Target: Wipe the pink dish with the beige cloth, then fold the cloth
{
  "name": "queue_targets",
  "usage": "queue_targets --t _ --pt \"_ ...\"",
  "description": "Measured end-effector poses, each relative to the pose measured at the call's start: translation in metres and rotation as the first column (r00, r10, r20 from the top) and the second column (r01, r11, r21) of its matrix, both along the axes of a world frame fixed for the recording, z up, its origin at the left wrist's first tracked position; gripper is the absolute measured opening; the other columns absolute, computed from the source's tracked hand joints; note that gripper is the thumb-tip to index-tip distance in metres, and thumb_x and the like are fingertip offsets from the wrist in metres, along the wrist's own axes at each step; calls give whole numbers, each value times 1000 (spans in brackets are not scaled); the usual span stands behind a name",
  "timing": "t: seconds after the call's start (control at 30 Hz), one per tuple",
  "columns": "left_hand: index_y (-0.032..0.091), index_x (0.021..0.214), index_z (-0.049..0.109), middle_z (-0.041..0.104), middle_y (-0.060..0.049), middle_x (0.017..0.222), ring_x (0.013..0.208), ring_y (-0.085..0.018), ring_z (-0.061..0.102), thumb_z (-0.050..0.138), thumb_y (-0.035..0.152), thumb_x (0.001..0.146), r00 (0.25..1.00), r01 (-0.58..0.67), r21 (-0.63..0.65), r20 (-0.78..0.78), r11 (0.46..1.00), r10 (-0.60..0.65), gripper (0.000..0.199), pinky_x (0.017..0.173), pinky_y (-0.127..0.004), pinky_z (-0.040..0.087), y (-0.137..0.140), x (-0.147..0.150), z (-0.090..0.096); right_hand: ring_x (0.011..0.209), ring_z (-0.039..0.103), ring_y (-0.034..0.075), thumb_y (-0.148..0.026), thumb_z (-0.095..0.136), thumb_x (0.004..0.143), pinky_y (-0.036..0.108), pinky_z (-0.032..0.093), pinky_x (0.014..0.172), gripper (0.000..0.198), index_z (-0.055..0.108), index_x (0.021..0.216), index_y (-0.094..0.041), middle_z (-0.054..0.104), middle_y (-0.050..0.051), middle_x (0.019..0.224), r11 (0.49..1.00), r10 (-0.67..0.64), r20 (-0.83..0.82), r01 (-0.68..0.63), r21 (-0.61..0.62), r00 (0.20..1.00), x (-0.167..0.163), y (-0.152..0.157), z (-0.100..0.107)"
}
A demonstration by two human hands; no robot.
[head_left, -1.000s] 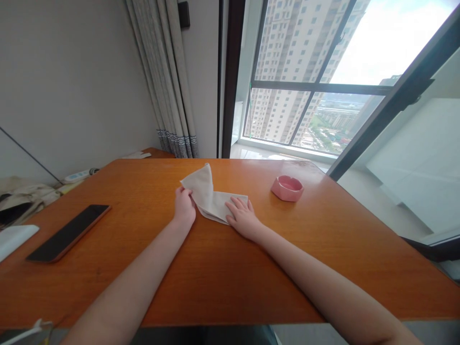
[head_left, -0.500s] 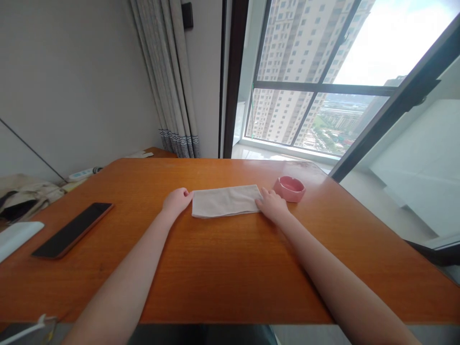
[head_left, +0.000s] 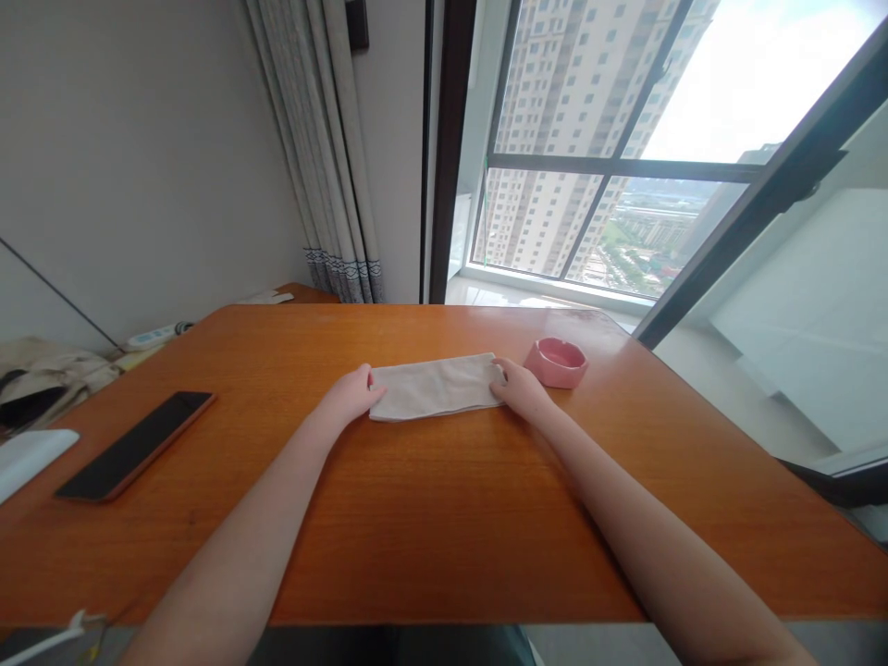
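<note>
A folded white cloth [head_left: 434,388] lies flat on the brown wooden table [head_left: 444,518], forming a long strip that runs left to right. At its left end, my left hand [head_left: 351,396] grips the edge, thumb on top and fingers behind. My right hand [head_left: 522,388] holds the opposite end between thumb and fingers. Just behind my right hand stands a pink ashtray [head_left: 557,363], close to the knuckles.
A dark phone [head_left: 139,446] lies on the table's left side, beside a white object [head_left: 34,461] at the edge. Fabric [head_left: 55,375] and a white power strip [head_left: 154,337] sit past the left edge. Behind the table are a curtain [head_left: 333,166] and a window [head_left: 610,166].
My left thumb has moved onto the cloth's left end, and the hand now grips it. My right fingers have shifted slightly at the right end. The cloth has barely moved.
</note>
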State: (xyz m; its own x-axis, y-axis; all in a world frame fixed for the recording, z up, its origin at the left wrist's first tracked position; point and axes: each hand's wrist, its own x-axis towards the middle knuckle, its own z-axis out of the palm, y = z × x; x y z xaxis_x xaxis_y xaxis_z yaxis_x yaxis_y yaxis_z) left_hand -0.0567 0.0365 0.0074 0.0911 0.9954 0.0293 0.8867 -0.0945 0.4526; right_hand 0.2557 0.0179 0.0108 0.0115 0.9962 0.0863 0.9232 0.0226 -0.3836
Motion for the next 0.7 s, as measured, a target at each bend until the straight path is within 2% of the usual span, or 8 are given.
queue_targets --t 0.1,0.2,0.4,0.47,0.57,0.63,0.7 --pt "22 82 49 58 0 67 59 -17 53 60 36 67 996 68 -20 54 997 -67 24 54 -26 32 0 1 -4 88 60 21 -21 47 80 28 42 79 41 54 120 -14 66 9 97 1000 5 -22 -5 -3 1000 1 1 1" --pt "22 87 52 58 0 68 61 -16 53 55 29 70 990 121 2 76 993 -121 18 55 -26 33 0 2 -5 85 60 20 -18 44 81 27 42 78 38 57 116 -15 67 9 92 1000 2 -2 -2 -3 1000 2 3 1" --pt "21 100 56 60 -4 73 70 -21 56 55 27 72 994 107 7 5 994 -107 29 61 -29 37 -1 3 -4 91 60 21 -19 47 81 28 42 80 34 59 113 -16 67 10 102 1000 18 53 -17 -19 998 2 4 -1" --pt "21 100 58 62 -6 80 76 -22 58 54 23 73 985 174 56 -4 983 -174 27 66 -29 39 -2 7 -1 90 61 22 -21 47 82 29 42 79 33 60 112 -17 67 10 101 999 28 67 -26 -32 997 2 3 -2" --pt "21 93 60 62 -9 92 85 -23 58 47 19 78 964 264 207 -62 942 -257 20 74 -30 40 -6 14 5 89 61 22 -22 46 83 29 42 78 32 60 111 -16 67 10 100 999 31 70 -28 -36 997 2 3 -2" --pt "20 88 61 63 -10 91 83 -24 58 43 20 81 963 263 256 -128 930 -237 19 73 -31 40 -8 17 8 88 61 22 -22 45 83 29 43 77 32 61 110 -16 67 10 99 999 33 66 -30 -35 997 2 3 -2" --pt "20 84 61 64 -10 84 76 -24 58 42 23 82 962 239 226 -191 944 -198 20 68 -31 39 -10 17 10 88 61 22 -22 45 83 29 43 77 32 61 110 -16 68 10 99 999 36 64 -34 -35 997 1 2 -2"
